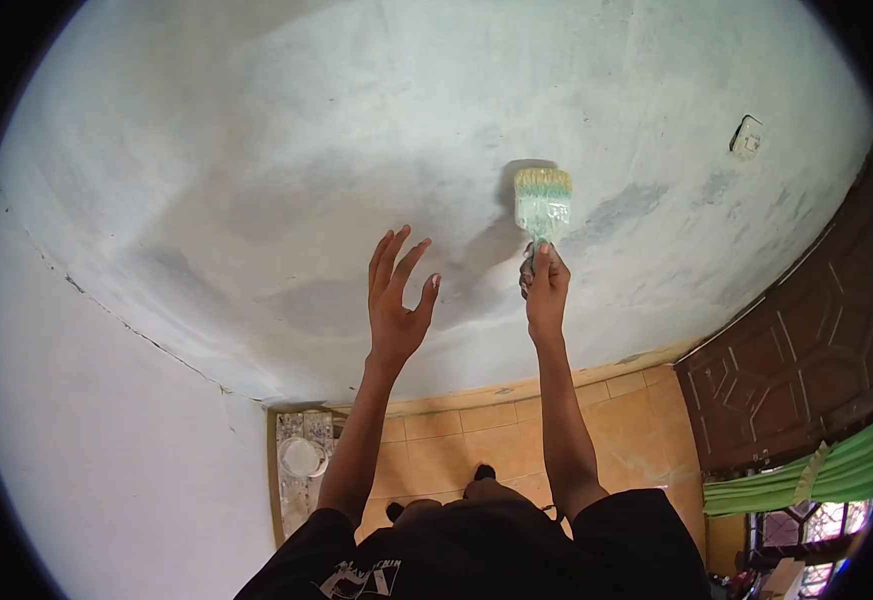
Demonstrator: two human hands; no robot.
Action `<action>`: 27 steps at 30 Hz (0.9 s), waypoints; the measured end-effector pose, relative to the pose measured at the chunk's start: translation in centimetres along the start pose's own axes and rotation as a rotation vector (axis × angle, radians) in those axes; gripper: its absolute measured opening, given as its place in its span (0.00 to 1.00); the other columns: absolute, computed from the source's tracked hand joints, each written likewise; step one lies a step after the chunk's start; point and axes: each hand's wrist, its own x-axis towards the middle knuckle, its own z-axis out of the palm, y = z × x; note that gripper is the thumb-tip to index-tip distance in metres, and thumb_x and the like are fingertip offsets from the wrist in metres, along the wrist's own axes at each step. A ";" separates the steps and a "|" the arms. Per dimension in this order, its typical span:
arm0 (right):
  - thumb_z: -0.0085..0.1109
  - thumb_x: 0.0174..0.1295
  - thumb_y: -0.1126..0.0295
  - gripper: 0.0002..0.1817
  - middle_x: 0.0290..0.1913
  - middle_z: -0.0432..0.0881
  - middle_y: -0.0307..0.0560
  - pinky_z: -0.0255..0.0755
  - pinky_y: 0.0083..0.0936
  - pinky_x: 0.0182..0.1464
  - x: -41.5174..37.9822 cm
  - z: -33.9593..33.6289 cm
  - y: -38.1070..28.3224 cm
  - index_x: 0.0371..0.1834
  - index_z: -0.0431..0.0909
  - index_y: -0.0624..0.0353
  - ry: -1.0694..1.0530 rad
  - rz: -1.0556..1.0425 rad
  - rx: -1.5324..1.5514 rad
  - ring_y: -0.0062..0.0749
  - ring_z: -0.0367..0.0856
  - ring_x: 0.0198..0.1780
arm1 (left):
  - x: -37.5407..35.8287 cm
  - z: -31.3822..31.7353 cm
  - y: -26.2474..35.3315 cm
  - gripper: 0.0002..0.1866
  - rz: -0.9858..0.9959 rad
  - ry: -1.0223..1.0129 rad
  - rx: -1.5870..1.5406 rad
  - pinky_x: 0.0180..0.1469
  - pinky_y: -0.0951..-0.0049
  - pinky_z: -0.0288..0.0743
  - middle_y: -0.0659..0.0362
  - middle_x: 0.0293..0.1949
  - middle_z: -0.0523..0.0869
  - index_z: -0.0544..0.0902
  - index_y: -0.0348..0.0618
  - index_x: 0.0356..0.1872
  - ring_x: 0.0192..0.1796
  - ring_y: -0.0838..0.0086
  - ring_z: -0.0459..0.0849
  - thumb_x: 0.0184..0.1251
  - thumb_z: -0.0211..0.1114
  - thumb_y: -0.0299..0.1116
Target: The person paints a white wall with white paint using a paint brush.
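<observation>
My right hand (545, 275) grips the handle of a wide paintbrush (544, 205), bristles pointing up. Whitish-green paint coats its ferrule, and the bristles are yellowish at the tips and green lower down. The brush overlaps the patchy pale wall (357, 120), which shows grey stains, and casts a shadow beside itself. To the left, my left hand (399, 305) is raised before the wall with fingers spread and nothing in it. A whitish smear marks one of its fingertips.
A white paint tub (303, 458) stands on a spattered surface (295, 500) in the lower left corner. A wall switch (748, 136) sits at upper right. At right are a dark panelled wooden door (787, 340) and a green curtain (837, 470). Orange tiles (487, 430) cover the floor.
</observation>
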 end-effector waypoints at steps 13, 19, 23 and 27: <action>0.41 0.82 0.52 0.24 0.21 0.61 0.29 0.54 0.16 0.22 0.1 -2.6 3.1 0.27 0.65 0.54 -0.183 0.083 -0.004 0.11 0.57 0.21 | -0.2 4.7 1.0 0.28 -0.001 0.123 0.201 0.76 0.46 0.58 0.50 0.78 0.62 0.78 0.48 0.67 0.80 0.47 0.56 0.64 0.69 0.27; 0.42 0.82 0.52 0.24 0.21 0.59 0.29 0.53 0.16 0.23 2.1 -1.3 7.1 0.27 0.64 0.55 -0.180 -0.080 -0.081 0.12 0.57 0.21 | 0.6 4.5 0.7 0.29 -0.003 0.145 0.252 0.77 0.45 0.55 0.47 0.79 0.59 0.77 0.50 0.69 0.81 0.47 0.53 0.64 0.69 0.28; 0.42 0.82 0.51 0.25 0.20 0.58 0.28 0.51 0.16 0.21 -2.0 -2.6 10.3 0.26 0.63 0.53 -0.166 0.017 -0.028 0.11 0.55 0.20 | 0.7 4.3 -0.2 0.31 0.012 0.133 0.297 0.77 0.44 0.54 0.46 0.79 0.58 0.76 0.51 0.70 0.81 0.45 0.52 0.64 0.69 0.29; 0.42 0.81 0.50 0.25 0.20 0.58 0.27 0.50 0.16 0.20 -1.3 -1.9 7.4 0.25 0.63 0.52 -0.156 0.016 0.029 0.10 0.55 0.19 | 1.3 4.0 -1.2 0.32 0.002 0.115 0.343 0.77 0.41 0.52 0.45 0.80 0.55 0.74 0.53 0.71 0.81 0.44 0.50 0.65 0.70 0.32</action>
